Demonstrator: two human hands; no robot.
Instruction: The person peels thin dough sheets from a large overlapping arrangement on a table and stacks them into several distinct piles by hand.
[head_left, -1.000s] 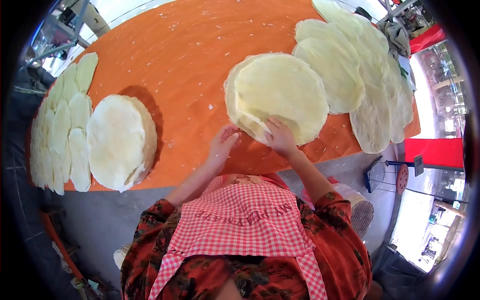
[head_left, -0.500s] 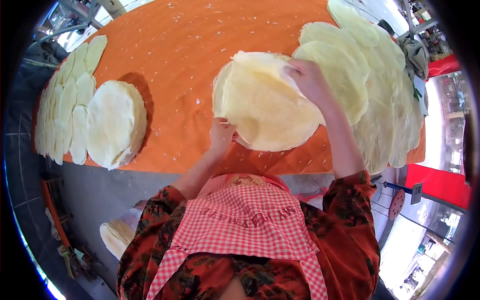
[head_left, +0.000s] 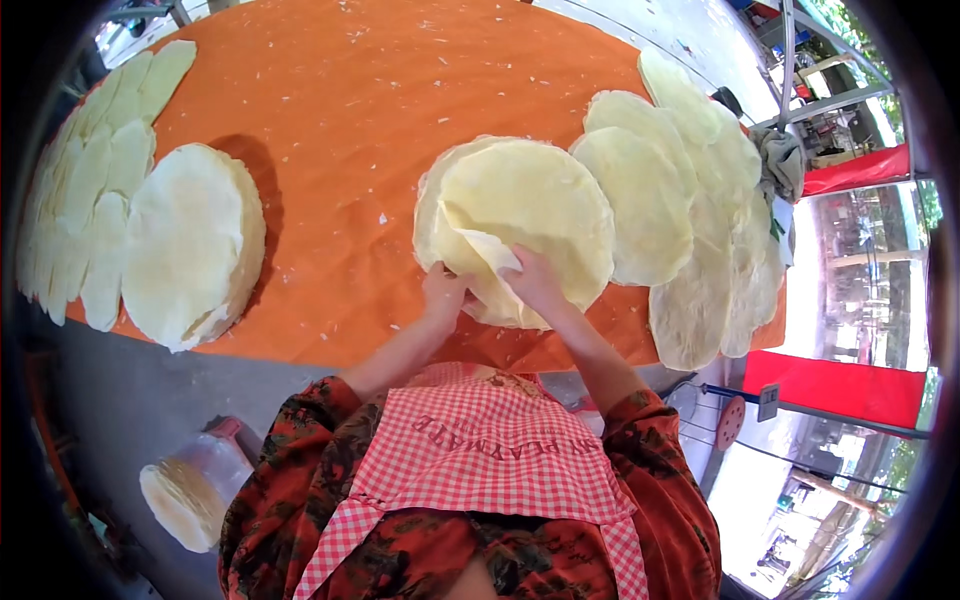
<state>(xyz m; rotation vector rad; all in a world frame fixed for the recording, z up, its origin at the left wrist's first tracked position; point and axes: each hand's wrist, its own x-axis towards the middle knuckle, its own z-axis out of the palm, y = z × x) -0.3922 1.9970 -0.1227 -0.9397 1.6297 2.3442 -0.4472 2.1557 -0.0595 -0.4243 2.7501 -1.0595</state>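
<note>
In front of me lies a stack of thin, round, pale-yellow dough sheets [head_left: 530, 190]. The near-left edge of its top sheet is lifted and folded over into a flap [head_left: 487, 250]. My right hand [head_left: 535, 280] is closed on this flap. My left hand [head_left: 445, 292] is beside it at the stack's near-left edge, fingers closed on the sheet's rim; its fingertips are partly hidden. To the right, several overlapping round sheets [head_left: 640, 200] lie spread out and reach close to the stack.
An orange cloth [head_left: 340, 190] covers the table, scattered with small pale crumbs. At left stand a tall round stack of whitish sheets [head_left: 190, 240] and rows of overlapping oval sheets [head_left: 90, 190]. Below the table, another stack of sheets [head_left: 185, 500] sits in clear plastic.
My right hand has come from the stack's far-right edge down to its near-left side, beside my left hand. The far fold is gone and a near-left flap is lifted. The view has shifted.
</note>
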